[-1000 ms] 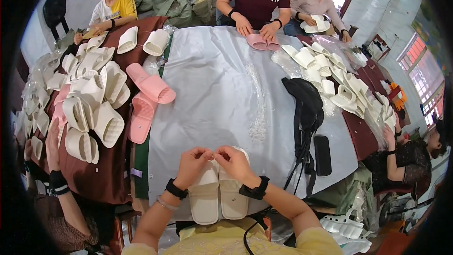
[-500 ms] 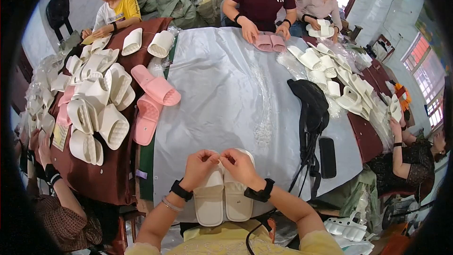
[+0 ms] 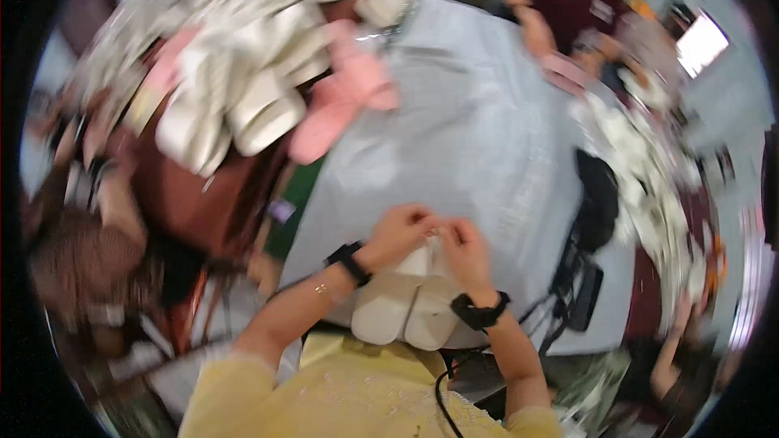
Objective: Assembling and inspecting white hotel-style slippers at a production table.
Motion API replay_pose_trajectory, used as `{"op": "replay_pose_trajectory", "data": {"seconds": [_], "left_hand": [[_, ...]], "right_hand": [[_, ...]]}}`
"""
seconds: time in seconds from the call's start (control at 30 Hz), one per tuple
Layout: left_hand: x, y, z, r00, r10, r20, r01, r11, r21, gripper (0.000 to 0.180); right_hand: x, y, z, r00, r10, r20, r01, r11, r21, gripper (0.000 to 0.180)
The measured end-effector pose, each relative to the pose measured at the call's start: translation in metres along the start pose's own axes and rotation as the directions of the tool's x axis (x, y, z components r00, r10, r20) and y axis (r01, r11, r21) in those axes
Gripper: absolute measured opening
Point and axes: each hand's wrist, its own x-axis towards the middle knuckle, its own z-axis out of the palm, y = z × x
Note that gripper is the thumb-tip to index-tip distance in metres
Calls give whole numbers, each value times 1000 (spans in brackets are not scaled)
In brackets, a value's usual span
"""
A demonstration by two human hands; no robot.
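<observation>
A pair of white slippers (image 3: 380, 311) lies side by side on the grey-blue cloth at my edge of the table. Over their front ends, my left hand (image 3: 402, 235) and my right hand (image 3: 466, 255) meet with fingertips pinched together. Whatever sits between the fingers is too small and blurred to name. My hands hide the front part of the slippers.
To the left, white slippers (image 3: 268, 113) and pink slippers (image 3: 329, 105) heap on a brown-covered surface (image 3: 182, 195). A black bag (image 3: 596, 195) and a dark phone-like slab (image 3: 586, 298) lie right. Other people sit around; one across handles pink slippers (image 3: 564, 73).
The view has swung and blurred, so the table appears tilted and shifted to the right. My hands stay pinched together over the white slippers.
</observation>
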Motion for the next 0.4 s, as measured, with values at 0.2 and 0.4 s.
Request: {"op": "replay_pose_trajectory", "data": {"seconds": [0.2, 0.4], "left_hand": [[19, -29, 16, 933, 323, -160, -346, 927, -147, 16], [20, -48, 7, 874, 304, -378, -361, 929, -87, 8]], "right_hand": [[4, 6, -8, 997, -21, 74, 21, 1000, 11, 16], [12, 18, 6, 991, 22, 129, -13, 997, -73, 25]]}}
